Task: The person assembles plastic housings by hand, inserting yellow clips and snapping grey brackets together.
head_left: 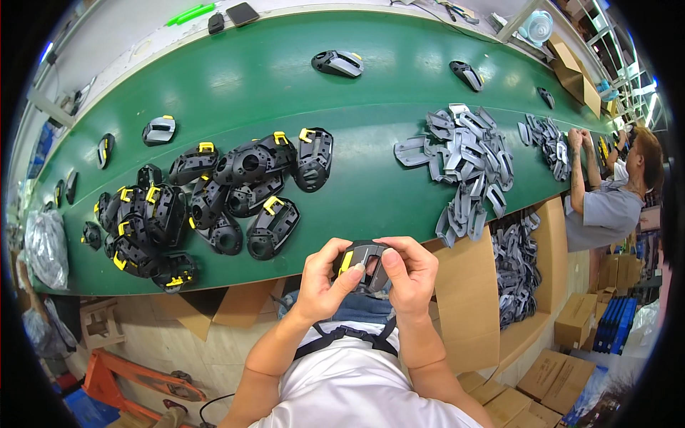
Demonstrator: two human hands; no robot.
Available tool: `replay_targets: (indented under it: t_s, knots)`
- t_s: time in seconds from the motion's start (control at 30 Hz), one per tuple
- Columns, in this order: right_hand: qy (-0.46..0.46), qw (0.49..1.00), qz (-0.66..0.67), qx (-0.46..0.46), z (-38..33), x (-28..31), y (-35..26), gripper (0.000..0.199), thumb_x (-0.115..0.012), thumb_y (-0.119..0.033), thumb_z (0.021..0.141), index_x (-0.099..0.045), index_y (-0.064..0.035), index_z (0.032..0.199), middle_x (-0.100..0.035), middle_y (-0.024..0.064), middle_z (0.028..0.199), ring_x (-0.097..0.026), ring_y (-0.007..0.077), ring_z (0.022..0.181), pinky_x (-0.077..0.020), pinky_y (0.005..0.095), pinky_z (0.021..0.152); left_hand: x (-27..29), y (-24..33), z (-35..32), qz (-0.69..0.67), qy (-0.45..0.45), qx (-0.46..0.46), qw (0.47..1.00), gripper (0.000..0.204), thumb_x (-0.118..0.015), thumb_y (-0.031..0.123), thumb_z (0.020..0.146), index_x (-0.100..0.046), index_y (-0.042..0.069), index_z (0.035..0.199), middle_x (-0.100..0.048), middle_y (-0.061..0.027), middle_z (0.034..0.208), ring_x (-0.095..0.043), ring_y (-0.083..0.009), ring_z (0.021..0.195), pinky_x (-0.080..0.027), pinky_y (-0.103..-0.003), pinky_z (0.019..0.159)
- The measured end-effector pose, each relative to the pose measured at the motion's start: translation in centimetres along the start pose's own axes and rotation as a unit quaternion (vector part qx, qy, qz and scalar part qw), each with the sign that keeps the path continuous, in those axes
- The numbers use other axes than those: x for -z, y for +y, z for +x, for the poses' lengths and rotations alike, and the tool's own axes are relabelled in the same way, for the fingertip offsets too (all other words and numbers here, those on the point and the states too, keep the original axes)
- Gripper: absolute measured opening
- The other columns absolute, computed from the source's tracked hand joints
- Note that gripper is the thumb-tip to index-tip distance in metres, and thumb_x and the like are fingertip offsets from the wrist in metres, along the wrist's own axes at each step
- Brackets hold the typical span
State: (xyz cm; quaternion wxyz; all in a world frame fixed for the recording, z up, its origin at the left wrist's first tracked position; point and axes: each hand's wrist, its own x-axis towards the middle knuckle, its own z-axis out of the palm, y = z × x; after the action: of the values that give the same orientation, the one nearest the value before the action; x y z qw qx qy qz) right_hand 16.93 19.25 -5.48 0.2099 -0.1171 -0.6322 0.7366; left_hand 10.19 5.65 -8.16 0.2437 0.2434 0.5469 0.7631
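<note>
Close to my body, just off the table's front edge, I hold a black plastic housing with a yellow clip and a grey trim piece. My left hand grips its left side, with the thumb over the yellow clip. My right hand grips the right side, thumb pressed on top. The fingertips underneath are hidden. To the left on the green table lies a pile of black housings with yellow clips. On the right lies a heap of loose grey trim pieces.
The green work table curves across the view. Several fitted housings are spaced along its far strip. An open carton of grey pieces stands by my right side. A co-worker sits at the far right. An orange pallet jack is at lower left.
</note>
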Motion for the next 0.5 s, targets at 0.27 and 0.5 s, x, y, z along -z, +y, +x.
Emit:
replay_targets:
  t_s: [0.27,0.5]
  knots:
    - [-0.052,0.998,0.021,-0.004,0.1,-0.9,1.2,0.039,-0.058,-0.011,0.091,-0.047,0.0065,0.125,-0.054,0.014,0.12,-0.054,0.015,0.105,-0.0423,0.0255,0.089,0.0,0.6,1.7,-0.174,0.101,0.076,0.977,0.028,-0.06,0.018,0.091,-0.053,-0.001,0.111,-0.059,-0.0034,0.098,-0.053,-0.0064,0.083,-0.044,-0.021,0.072]
    - [-0.057,0.986,0.084,-0.135,0.6,0.8,2.8,0.043,-0.063,-0.009,0.087,-0.047,0.0077,0.124,-0.058,0.0106,0.108,-0.06,0.0131,0.089,-0.0534,0.0228,0.059,-0.9,-0.4,1.7,-0.111,0.115,0.097,0.982,0.027,-0.061,0.014,0.091,-0.053,-0.003,0.109,-0.059,-0.006,0.099,-0.054,-0.0076,0.089,-0.047,-0.024,0.077]
